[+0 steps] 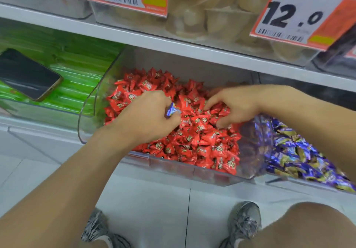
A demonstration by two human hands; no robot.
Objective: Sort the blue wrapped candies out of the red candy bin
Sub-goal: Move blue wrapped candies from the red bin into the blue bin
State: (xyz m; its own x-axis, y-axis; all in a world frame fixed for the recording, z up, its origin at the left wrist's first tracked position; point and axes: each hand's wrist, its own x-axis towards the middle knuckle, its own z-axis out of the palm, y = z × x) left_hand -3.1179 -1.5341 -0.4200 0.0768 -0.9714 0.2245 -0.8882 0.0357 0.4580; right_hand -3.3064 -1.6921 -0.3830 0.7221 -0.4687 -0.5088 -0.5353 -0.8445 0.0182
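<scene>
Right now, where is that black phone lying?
In the head view, the black smartphone lies at the far left, screen up, on the green packets in the clear bin next to the clear bin of red wrapped candies.

Shop shelving — pale tiled floor

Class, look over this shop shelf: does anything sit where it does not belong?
Yes. A black smartphone lies on the green packets in the left bin, and the left hand pinches one blue wrapped candy over the clear bin of red wrapped candies.
</scene>
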